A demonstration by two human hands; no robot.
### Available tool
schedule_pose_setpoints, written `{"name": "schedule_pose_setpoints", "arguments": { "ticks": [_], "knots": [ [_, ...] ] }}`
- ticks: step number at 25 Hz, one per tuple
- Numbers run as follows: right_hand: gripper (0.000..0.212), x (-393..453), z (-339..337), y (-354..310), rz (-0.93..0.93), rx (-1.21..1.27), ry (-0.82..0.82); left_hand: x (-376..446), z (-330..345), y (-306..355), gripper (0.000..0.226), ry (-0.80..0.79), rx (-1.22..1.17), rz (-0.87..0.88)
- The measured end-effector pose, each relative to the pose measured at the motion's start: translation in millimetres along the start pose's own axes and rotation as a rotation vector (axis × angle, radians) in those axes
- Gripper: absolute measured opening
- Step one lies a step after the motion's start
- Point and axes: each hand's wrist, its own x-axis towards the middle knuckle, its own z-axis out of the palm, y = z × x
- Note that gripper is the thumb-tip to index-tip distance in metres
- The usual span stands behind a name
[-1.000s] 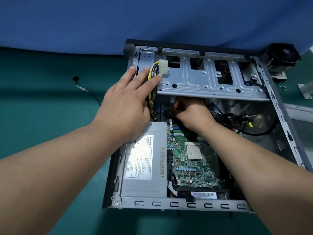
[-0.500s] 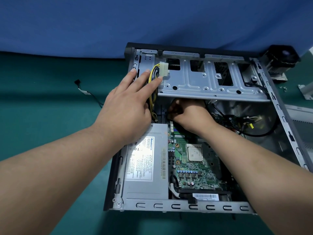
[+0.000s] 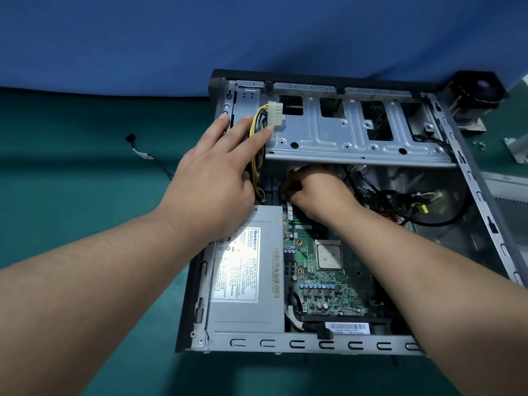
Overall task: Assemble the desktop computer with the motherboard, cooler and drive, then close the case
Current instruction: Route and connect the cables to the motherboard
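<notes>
Motherboard (image 3: 328, 270) sits flat in the case (image 3: 314, 345), right of the power supply (image 3: 245, 270), bare CPU (image 3: 329, 256) showing, no cooler mounted. The cooler (image 3: 475, 94) is outside the case, beyond its far right corner, so your right hand is the nearer one for it.

Your right hand (image 3: 317, 192) is under the front edge of the drive cage (image 3: 357, 132), at the far end of the board, fingers curled. They look clamped on something dark, probably a connector, but I cannot tell what; the cage shadow hides it.

Your left hand (image 3: 217, 178) lies flat with fingers straight and spread, pressing the yellow-and-black cable bundle (image 3: 255, 155) against the left end of the cage. The bundle's white connector (image 3: 275, 113) lies on the cage top, just past your fingertips (image 3: 267, 132).

Key relation: the bundle runs near to far, from the supply up to the cage, just left of your right hand. Judgement: you're on cabling; keep the bundle pinned left so it doesn't fall across the far board edge.
</notes>
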Motion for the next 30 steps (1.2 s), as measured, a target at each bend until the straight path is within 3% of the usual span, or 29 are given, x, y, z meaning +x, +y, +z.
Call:
{"name": "schedule_pose_setpoints", "arguments": {
  "ticks": [24,27,30],
  "knots": [
    [0.009,7,6,-10,0.176,0.047,-0.022,1,1,-1,0.080,0.003,-0.009,0.011],
    [0.007,-3,3,-10,0.142,0.061,0.000,0,0,0,0.079,-0.009,-0.005,0.011],
    [0.027,-26,-19,-9,-0.004,-0.005,-0.066,0,-2,1,0.079,-0.008,0.012,0.024]
  ]
}}
